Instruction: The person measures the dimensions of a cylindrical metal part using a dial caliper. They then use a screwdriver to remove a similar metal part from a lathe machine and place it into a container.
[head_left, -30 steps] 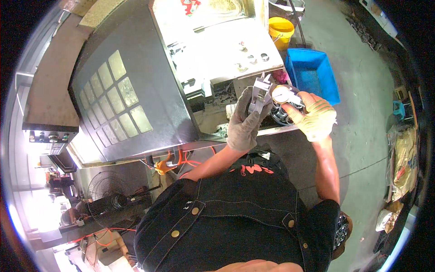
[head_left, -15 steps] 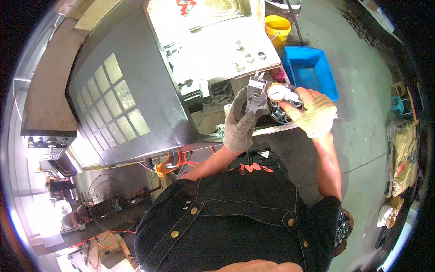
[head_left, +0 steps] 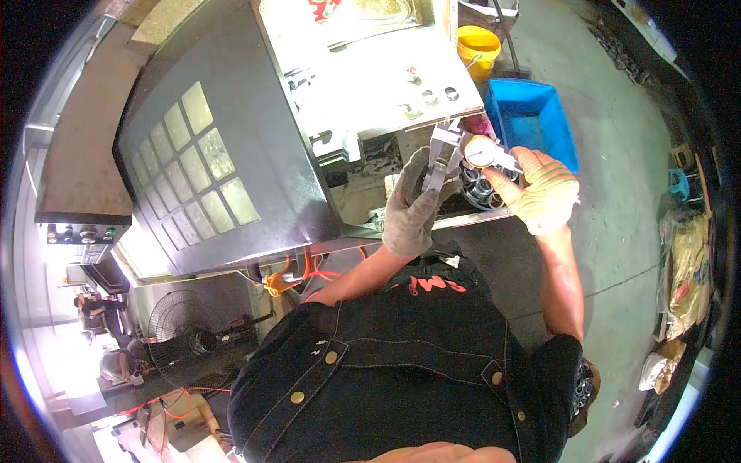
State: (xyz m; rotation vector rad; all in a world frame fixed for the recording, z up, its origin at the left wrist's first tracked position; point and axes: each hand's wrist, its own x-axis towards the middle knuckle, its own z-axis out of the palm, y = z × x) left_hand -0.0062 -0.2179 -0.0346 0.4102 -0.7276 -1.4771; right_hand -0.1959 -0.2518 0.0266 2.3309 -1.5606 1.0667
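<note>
My right hand (head_left: 545, 191), in a pale striped glove, is closed on the beam end of a dial caliper (head_left: 480, 151) with a round white dial. The caliper's jaws reach left toward my left hand (head_left: 411, 212), which wears a grey glove. The left fingers are closed around a small metal part (head_left: 440, 164) at the jaws; its exact shape is hard to make out. Just below the caliper, a container of metal rings (head_left: 480, 190) stands partly hidden by the caliper and my right hand.
A bright worktop (head_left: 370, 92) carries a few loose rings (head_left: 451, 94). Beyond its right edge are a blue bin (head_left: 532, 116) and a yellow bucket (head_left: 478, 50). A large dark machine panel (head_left: 231, 147) stands left, with a fan (head_left: 181, 328) behind. Orange cables (head_left: 309, 272) hang below.
The caliper has shifted slightly right and up, its dial turning more squarely into view. Both hands keep their hold, and the whole view has moved a little.
</note>
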